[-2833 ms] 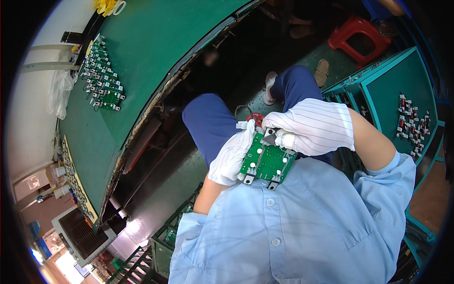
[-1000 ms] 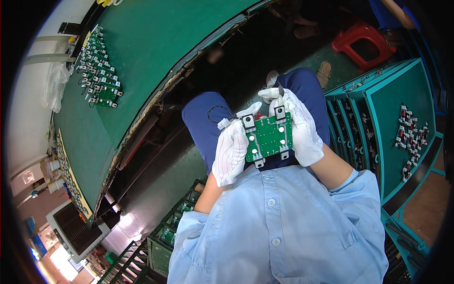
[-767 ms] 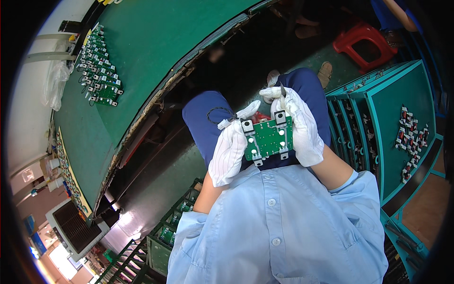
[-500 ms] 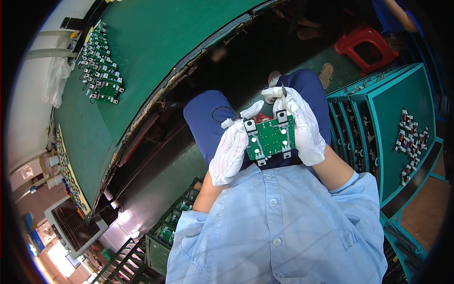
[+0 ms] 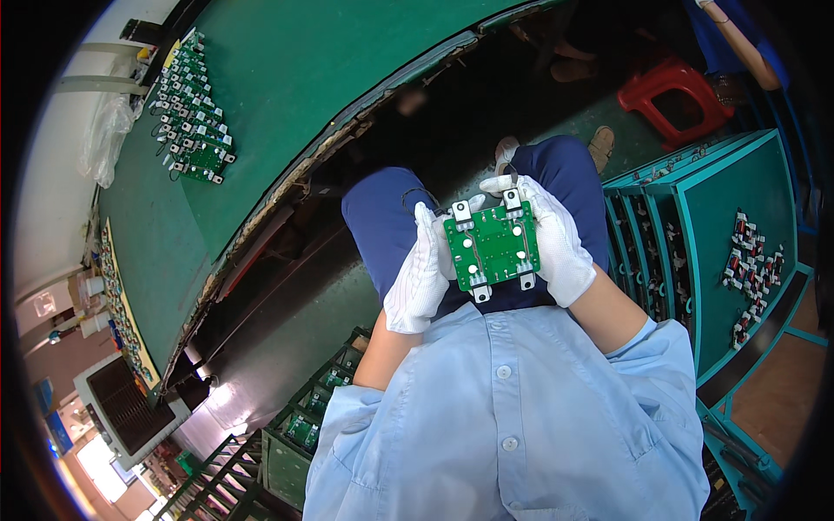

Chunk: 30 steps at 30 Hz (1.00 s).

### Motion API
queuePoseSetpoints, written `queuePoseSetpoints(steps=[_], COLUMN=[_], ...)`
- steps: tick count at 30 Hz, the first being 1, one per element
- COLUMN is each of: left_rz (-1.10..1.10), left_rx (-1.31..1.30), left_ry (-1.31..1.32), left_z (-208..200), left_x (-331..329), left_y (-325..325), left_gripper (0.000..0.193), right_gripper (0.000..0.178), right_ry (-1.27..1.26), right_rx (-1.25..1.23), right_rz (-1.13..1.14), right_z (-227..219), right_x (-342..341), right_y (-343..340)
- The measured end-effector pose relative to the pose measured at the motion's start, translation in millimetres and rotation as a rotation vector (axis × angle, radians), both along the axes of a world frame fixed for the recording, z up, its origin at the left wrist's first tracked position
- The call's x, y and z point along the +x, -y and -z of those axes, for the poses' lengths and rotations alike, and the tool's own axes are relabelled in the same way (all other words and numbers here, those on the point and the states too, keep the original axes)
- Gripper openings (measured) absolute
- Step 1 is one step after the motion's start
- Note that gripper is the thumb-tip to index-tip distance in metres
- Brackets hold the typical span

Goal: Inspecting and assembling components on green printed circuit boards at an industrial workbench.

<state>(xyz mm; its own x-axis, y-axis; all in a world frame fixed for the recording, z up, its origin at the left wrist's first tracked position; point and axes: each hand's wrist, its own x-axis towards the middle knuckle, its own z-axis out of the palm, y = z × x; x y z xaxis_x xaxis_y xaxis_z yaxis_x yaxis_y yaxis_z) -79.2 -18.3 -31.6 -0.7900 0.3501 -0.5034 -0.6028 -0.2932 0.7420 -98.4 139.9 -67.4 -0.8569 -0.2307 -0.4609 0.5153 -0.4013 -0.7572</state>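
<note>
Held a green circuit board (image 5: 495,247) by its side edges, gripped between the gloved left hand (image 5: 423,276) and right hand (image 5: 559,252), above the navy trousers (image 5: 375,217) and just in front of the light blue shirt (image 5: 569,391). Had the counter's (image 5: 287,78) worn edge well apart on the left, and the teal rack (image 5: 708,217) nearer, on the right. Could not make out any lettering on the board.
</note>
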Motion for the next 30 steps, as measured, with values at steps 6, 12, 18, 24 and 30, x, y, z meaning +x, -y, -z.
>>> queuePoseSetpoints(steps=[6,12,18,24,30], left_rz=[-0.026,-0.152,-0.156,-0.817,-0.788], left_rx=[-0.055,-0.089,-0.509,-0.055,-0.332], left_ry=[0.082,-0.091,-0.460,-0.260,-0.379], left_z=[12,21,33,-7,-30], left_x=[-5,-2,3,-11,-12], left_y=[12,24,56,110,108], left_gripper=[0.068,0.044,0.042,0.030,0.036], right_gripper=[0.034,0.029,0.032,0.033,0.036], right_ry=[0.015,0.127,0.078,0.077,-0.274], right_rx=[0.064,-0.143,-0.096,-0.047,0.231], right_rz=[-0.003,-0.036,-0.023,-0.089,-0.259], right_z=[-2,7,2,3,-36], right_x=[-6,-8,2,-1,-9], right_y=[8,21,17,19,33])
